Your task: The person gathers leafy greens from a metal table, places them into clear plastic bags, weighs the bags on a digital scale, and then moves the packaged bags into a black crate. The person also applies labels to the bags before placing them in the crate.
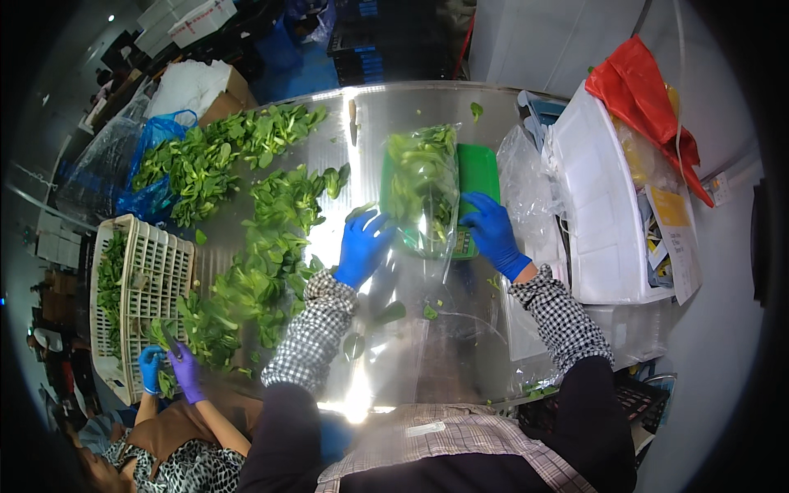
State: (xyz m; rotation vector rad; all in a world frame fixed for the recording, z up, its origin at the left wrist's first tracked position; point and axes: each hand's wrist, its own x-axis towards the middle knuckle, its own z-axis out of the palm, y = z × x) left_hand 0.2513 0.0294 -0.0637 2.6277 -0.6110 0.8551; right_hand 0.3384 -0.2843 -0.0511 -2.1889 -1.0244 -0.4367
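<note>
A clear plastic bag of leafy greens [425, 179] lies on a green digital scale [479, 169], covering much of its platform. Beside the bag's lower left edge, my left hand [363, 246], in a blue glove, has its fingers apart; whether a fingertip touches the plastic I cannot tell. My right hand [493, 234], also blue-gloved, is over the scale's right side, fingers loosely spread and pointing at the bag. Neither hand holds anything. The scale's keypad [461, 242] shows partly between the bag and my right hand.
Loose greens [265, 265] cover the steel table's left side, near a white plastic crate [157, 271]. A co-worker's gloved hands [185, 373] hold greens and a knife. Another knife [352, 120] lies at the far edge. Plastic bags [524, 172] and a foam box [595, 197] stand right.
</note>
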